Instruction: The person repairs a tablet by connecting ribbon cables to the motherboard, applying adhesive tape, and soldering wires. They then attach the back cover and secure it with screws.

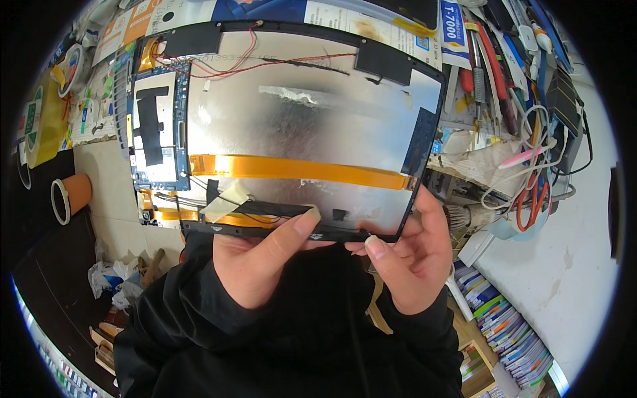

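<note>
while both hands held it up close before the camera, the opened tablet (292, 126) showed its silver back panel with an orange ribbon strip (298, 169) across it. the left hand (255, 262) pinched the near edge, thumb on top. the right hand (411, 259) gripped the near right corner, fingers curled round it. a circuit board (156, 126) lay at the tablet's left.

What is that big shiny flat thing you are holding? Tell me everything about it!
It is an opened tablet, its back cover off, held up flat toward the camera. A silvery foil sheet covers most of it, crossed by an orange ribbon cable. A blue circuit board with black tape sits at its left, thin red wires run along the top, and a black frame edges it. The left hand and right hand grip its lower edge.
</note>
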Tool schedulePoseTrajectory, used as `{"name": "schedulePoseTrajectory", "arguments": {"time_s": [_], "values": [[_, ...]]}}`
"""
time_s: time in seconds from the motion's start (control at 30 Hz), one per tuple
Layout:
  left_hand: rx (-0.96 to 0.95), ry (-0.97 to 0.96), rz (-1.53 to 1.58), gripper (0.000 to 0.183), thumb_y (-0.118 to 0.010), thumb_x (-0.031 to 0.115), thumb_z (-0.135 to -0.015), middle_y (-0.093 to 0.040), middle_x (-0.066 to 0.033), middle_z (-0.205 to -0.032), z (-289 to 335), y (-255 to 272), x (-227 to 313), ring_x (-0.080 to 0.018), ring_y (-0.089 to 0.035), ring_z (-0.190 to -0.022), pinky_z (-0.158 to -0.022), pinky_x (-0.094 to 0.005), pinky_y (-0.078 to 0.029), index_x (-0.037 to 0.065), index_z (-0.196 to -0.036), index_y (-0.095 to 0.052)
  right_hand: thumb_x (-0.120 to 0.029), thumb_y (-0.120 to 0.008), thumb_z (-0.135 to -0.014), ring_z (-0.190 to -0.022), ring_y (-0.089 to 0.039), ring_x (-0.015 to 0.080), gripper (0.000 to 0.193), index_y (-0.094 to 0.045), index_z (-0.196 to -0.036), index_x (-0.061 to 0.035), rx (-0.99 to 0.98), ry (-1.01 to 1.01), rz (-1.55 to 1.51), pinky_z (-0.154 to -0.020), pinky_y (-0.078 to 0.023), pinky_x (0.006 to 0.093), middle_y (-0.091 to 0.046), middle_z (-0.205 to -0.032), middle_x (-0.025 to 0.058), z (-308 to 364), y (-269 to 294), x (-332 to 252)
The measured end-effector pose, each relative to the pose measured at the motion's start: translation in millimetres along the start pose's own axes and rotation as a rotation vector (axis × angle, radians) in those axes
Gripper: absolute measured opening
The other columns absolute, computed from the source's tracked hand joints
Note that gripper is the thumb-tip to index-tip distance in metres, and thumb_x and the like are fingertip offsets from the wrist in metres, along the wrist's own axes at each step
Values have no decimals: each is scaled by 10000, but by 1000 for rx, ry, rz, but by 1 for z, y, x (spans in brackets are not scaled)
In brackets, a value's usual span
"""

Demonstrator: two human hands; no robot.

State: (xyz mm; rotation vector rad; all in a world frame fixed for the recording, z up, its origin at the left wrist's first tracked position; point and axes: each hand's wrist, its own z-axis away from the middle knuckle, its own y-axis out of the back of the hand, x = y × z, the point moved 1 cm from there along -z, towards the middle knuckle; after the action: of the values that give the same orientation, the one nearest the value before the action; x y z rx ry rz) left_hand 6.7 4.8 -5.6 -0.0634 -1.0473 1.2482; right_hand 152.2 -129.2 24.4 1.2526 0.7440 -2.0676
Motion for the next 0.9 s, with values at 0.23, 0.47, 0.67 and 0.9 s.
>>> {"name": "schedulePoseTrajectory", "arguments": {"time_s": [0.23, 0.47, 0.67, 0.9], "values": [[-10, -18, -2, 404, -645, 80, -1004, -691, -182, -1256, -1, 1, 1, -314, -715, -1097, -909, -487, -630, 18, -1392, -552, 38, -593, -1000, -1098, -708, 251, 614, -293, -1535, 63, -6, -42, -14, -892, -628, 345, -657, -1275, 239, -5, 1, -3], [9, -11, 11, 390, -649, 91, -1003, -701, -181, -1235, -1, 0, 1, -304, -726, -1072, -886, -465, -642, 22, -1378, -563, 45, -554, -1010, -1081, -716, 258, 565, -323, -1525, 66, -44, -55, -127, -886, -636, 358, -661, -1266, 246, -4, 9, -2], [17, -6, 3, 374, -633, 87, -1008, -701, -183, -1237, -1, -1, 0, -306, -726, -1075, -889, -467, -641, 21, -1371, -569, 36, -553, -1016, -1069, -712, 243, 544, -342, -1517, 65, 27, -4, -101, -882, -637, 358, -663, -1271, 224, 1, 4, 3], [17, 6, -2, 371, -630, 84, -1007, -701, -184, -1235, 0, -3, 3, -308, -724, -1081, -898, -473, -638, 19, -1367, -568, 5, -559, -975, -972, -727, 232, 546, -392, -1488, 85, 122, -81, -39, -782, -655, 355, -691, -1202, 200, -2, -4, -2]]}}
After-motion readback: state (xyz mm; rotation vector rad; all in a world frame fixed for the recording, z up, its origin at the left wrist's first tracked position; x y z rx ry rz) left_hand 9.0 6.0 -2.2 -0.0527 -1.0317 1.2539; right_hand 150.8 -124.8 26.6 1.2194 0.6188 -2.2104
